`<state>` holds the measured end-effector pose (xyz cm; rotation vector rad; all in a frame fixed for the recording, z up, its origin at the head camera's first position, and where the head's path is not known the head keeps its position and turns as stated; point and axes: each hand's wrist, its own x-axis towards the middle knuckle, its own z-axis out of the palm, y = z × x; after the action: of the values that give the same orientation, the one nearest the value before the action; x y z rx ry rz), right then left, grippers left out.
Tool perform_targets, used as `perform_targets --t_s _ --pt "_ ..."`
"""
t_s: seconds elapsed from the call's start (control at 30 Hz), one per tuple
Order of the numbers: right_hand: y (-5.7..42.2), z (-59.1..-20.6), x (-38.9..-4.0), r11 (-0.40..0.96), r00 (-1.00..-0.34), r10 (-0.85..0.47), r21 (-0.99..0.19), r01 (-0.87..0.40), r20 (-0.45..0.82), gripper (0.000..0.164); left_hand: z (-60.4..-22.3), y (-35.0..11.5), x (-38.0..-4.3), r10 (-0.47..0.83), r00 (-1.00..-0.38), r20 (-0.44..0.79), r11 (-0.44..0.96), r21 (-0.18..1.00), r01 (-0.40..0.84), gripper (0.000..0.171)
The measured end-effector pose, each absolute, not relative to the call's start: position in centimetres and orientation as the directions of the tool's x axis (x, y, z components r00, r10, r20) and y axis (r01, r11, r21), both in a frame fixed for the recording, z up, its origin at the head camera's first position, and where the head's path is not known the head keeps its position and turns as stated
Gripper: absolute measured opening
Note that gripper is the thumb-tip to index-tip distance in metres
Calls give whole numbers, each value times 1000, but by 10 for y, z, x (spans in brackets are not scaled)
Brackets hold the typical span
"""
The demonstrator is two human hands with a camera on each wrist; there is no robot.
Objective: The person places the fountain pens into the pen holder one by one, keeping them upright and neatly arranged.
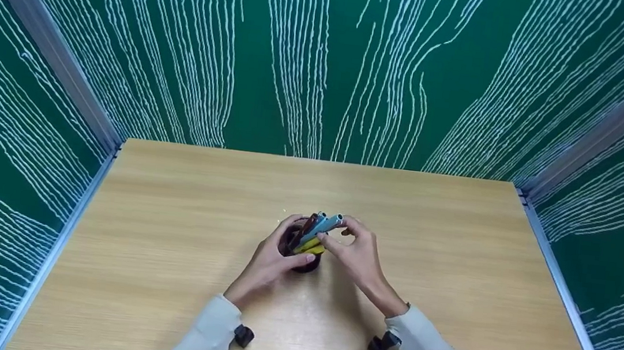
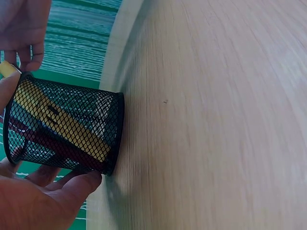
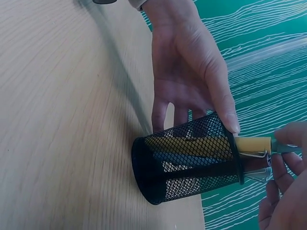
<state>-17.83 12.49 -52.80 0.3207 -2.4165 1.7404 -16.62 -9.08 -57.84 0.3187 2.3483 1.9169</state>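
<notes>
My left hand [image 1: 271, 258] grips a round black mesh pen holder [image 2: 67, 127], thumb on the near side and fingers round the far side. Its base is at the tabletop; whether it touches is hard to tell. A dark red pen [image 1: 308, 225], a yellow one [image 1: 311, 246] and teal ones lean out of the holder's mouth. With thumb and fingers, my right hand [image 1: 358, 255] pinches a teal pen [image 1: 330, 224] above the rim. The right wrist view shows the teal pen only partly, behind the fingers, beside the yellow pen [image 3: 253, 143].
Beneath the hands lies a light wooden table [image 1: 181, 207]. Green panels [image 1: 351, 75] with white wavy lines stand behind it and on both sides, joined by grey metal posts. A black wrist device [image 1: 244, 336] sits by the left sleeve.
</notes>
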Motion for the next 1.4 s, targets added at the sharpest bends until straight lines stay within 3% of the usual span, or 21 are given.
perform_targets --t_s 0.57,1.03,1.17,1.4 --pt "100 -529 -182 303 -963 -125 -915 -266 239 15 -579 -114 -159 187 -981 49 173 981 82 89" --pt "105 -522 -183 277 -944 -90 -902 -331 318 22 -577 -110 -162 205 -978 36 163 984 71 91" --pt "114 -517 -185 277 -942 -68 -900 -335 330 23 -577 -110 -162 208 -978 22 183 981 61 96" --pt "133 -519 -183 320 -963 -68 -908 -269 262 17 -569 -116 -160 207 -977 -45 325 945 25 120"
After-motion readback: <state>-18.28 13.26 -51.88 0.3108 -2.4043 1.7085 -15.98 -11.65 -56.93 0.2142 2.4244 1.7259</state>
